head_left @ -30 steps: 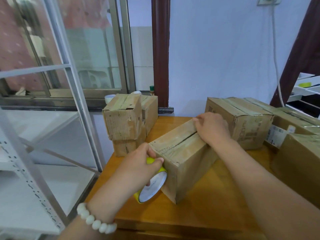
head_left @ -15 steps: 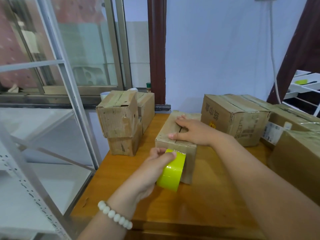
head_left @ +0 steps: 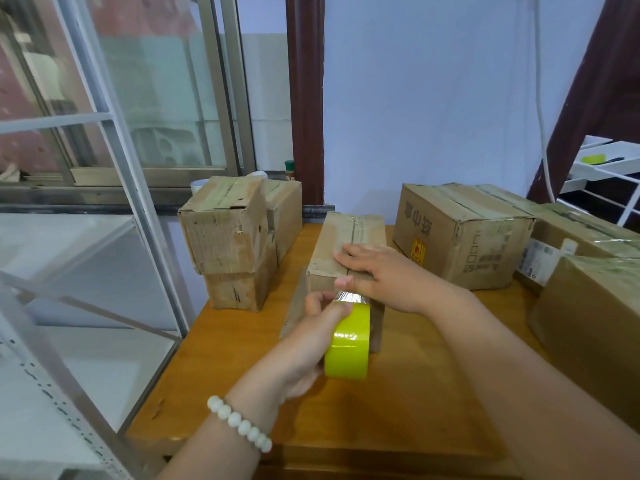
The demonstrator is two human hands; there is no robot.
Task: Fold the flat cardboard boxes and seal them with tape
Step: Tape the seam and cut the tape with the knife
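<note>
My left hand (head_left: 311, 329) grasps the yellow tape roll (head_left: 348, 353) at the cardboard box (head_left: 353, 230)'s near end; my right hand (head_left: 386, 275) presses flat on top, fingers unclenched.

Tape roll (head_left: 347, 344): bright yellow-green, glossy; the stretch pulled from it is clear with white glints. Cardboard box (head_left: 349, 233) just behind the roll: plain tan. Large box (head_left: 460, 237) right of the roll: tan, with black printed characters and small squares and one red-and-yellow label (head_left: 418, 251). Stacked boxes (head_left: 225, 237) left of the roll: worn tan with dark scuffs, pale greenish tape on top. Desk (head_left: 415, 393): orange-brown wood grain. Bead bracelet (head_left: 239, 422) nearer than the roll: milky white. Wall (head_left: 433, 98): pale blue.
</note>
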